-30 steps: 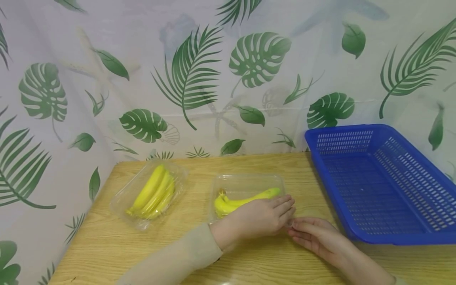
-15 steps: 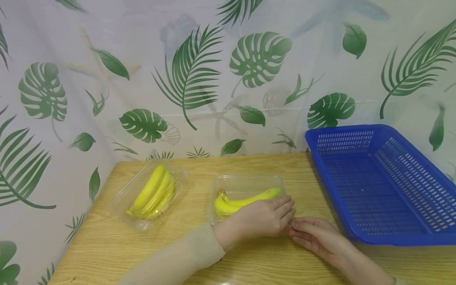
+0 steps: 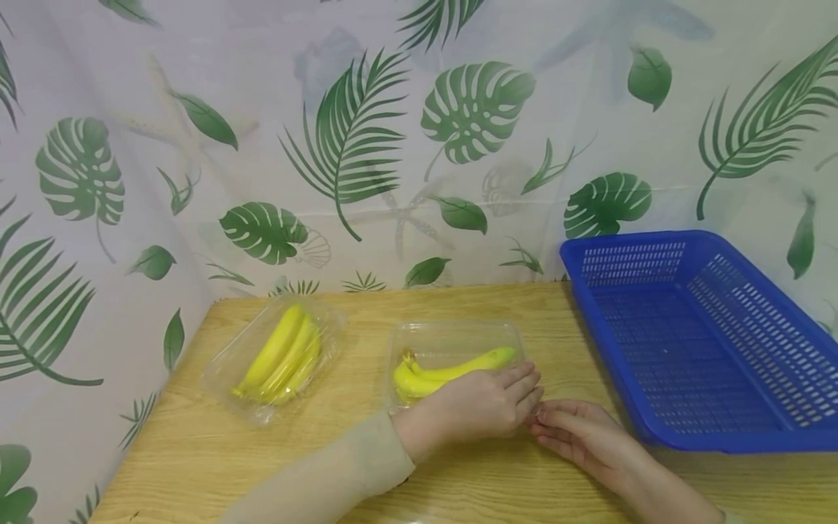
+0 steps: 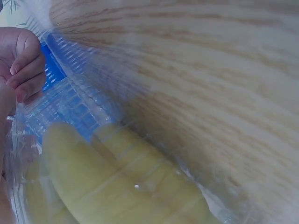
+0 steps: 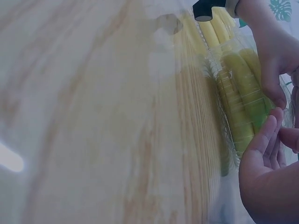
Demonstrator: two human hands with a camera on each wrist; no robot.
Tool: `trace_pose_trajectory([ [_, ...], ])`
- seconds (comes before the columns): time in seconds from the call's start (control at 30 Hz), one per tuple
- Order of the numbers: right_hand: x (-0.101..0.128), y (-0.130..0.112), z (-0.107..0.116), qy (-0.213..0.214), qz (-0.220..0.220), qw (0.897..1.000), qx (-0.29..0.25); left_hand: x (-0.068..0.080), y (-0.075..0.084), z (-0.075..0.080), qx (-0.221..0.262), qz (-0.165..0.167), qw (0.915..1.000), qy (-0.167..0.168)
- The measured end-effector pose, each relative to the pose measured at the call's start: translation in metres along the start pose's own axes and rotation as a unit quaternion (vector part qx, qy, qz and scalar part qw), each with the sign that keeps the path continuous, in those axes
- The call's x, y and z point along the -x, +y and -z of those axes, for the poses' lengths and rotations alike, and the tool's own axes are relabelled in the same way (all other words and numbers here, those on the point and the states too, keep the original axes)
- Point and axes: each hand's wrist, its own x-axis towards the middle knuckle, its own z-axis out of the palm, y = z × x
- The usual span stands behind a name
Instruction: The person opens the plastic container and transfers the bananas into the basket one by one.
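A clear plastic box [image 3: 452,336] with a bunch of yellow bananas [image 3: 458,367] stands mid-table. My left hand [image 3: 481,404] lies over its near right part, fingers on the lid and thumb down the front side [image 5: 275,93]. My right hand [image 3: 579,433] reaches in from the right, and its fingertips [image 3: 538,416] meet the box's near right corner beside the left fingers. In the right wrist view the right hand [image 5: 264,168] has its fingers against the box wall next to the bananas [image 5: 240,88]. The left wrist view shows the bananas [image 4: 121,182] through the plastic and curled fingers [image 4: 23,65] at the corner.
A second clear box of bananas [image 3: 278,353] sits at the left of the wooden table [image 3: 196,451]. A blue slotted basket [image 3: 655,239] stands at the right, its near edge close to my right hand. A leaf-print curtain hangs behind.
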Motion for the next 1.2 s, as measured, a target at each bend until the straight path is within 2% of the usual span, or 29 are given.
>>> trace_pose_trajectory([
  [0.27, -0.0005, 0.0021, -0.0021, 0.014, -0.018, 0.999, 0.036, 0.0008, -0.0014, 0.0023, 0.019, 0.01, 0.9998, 0.003],
  [0.5, -0.0008, 0.0005, -0.0037, 0.009, -0.013, 0.999, 0.028, 0.0009, -0.0027, -0.0002, 0.057, 0.033, 0.9977, 0.015],
  [0.7, -0.0003, -0.0031, -0.0024, -0.003, -0.009, 1.0, 0.016, 0.0013, -0.0021, -0.0006, 0.065, 0.041, 0.997, 0.013],
  [0.97, 0.0005, -0.0056, -0.0022, -0.016, -0.011, 1.0, -0.005, 0.0033, -0.004, 0.0024, 0.065, 0.036, 0.9972, 0.005],
  [1.2, 0.002, -0.0042, -0.0022, -0.016, -0.012, 1.0, -0.014, 0.005, -0.005, 0.0016, 0.095, 0.025, 0.9951, 0.012],
])
